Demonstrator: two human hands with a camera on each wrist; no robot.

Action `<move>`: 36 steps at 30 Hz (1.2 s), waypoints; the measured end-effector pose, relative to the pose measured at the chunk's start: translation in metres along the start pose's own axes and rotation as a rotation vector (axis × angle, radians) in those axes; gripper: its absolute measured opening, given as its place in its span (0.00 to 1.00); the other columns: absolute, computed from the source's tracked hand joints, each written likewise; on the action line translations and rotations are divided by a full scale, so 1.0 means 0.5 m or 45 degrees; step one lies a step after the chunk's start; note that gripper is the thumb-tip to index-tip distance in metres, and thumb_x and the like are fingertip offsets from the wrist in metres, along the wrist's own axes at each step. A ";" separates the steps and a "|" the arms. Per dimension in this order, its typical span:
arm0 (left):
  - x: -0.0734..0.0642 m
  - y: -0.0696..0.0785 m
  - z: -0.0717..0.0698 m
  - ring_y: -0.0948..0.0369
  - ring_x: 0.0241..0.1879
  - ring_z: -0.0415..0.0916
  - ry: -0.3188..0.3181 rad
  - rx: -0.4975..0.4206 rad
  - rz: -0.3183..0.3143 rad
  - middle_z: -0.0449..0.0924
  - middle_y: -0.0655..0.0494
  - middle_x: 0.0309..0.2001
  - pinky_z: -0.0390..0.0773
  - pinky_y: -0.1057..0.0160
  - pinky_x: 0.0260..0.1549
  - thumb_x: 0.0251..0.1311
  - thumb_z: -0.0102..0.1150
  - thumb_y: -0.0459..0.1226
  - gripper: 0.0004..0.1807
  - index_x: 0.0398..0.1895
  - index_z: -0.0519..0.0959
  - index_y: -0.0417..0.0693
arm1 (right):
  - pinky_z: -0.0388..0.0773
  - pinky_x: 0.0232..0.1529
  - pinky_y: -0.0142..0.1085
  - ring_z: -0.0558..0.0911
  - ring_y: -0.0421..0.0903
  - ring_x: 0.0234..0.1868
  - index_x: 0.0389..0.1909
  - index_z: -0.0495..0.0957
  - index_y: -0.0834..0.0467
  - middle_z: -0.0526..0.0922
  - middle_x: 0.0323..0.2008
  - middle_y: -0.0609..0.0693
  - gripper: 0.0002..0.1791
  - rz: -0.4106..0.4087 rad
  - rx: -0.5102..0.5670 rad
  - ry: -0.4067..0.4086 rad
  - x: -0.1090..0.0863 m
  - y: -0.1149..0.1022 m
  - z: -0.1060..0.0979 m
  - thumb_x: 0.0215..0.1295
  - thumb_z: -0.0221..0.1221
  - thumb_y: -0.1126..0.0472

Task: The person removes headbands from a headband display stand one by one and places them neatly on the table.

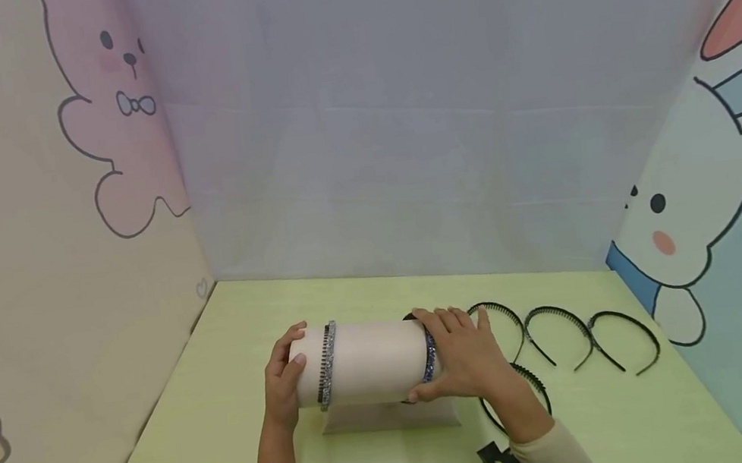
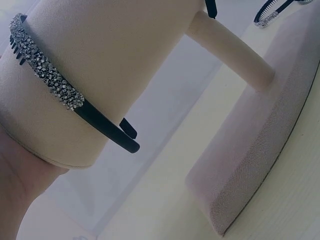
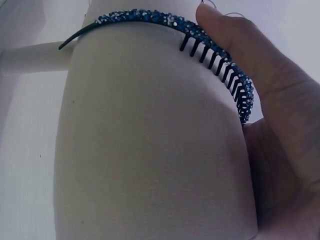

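A cream headband display stand (image 1: 377, 360), a thick roll on a post and padded base (image 2: 235, 145), lies crosswise before me. My left hand (image 1: 283, 383) grips its left end, with the thumb on the front side. Close to that hand, a black headband with silver rhinestones (image 2: 47, 70) sits around the roll. Near the right end is a toothed headband with blue rhinestones (image 3: 165, 19). My right hand (image 1: 464, 358) holds it over the roll, fingers across the top and thumb low in front. Part of the blue headband is hidden behind the hand.
Several black toothed headbands (image 1: 555, 310) lie on the pale green table (image 1: 229, 431) right of the stand. Another headband (image 1: 532, 377) lies nearer, partly behind my right forearm. A plain hanging backdrop (image 1: 368, 148) and side panels with cartoon animals enclose the table.
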State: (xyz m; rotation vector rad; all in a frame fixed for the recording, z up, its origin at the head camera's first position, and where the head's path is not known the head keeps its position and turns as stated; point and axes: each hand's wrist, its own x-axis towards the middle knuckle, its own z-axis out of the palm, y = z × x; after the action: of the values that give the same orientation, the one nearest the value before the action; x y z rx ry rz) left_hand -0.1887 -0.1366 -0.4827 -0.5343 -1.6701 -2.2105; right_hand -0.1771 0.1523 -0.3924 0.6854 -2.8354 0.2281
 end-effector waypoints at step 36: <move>0.003 0.001 -0.001 0.55 0.53 0.67 0.016 0.027 -0.024 0.60 0.39 0.62 0.71 0.63 0.43 0.64 0.40 0.29 0.16 0.54 0.65 0.33 | 0.57 0.55 0.61 0.52 0.65 0.65 0.67 0.54 0.58 0.54 0.66 0.65 0.65 0.027 0.542 -0.104 -0.021 0.057 -0.007 0.25 0.77 0.43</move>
State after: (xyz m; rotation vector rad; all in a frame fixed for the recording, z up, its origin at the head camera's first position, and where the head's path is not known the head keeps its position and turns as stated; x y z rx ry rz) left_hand -0.1899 -0.1370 -0.4816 -0.5009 -1.6968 -2.2023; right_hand -0.1803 0.1827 -0.3942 0.7557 -2.8964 0.8423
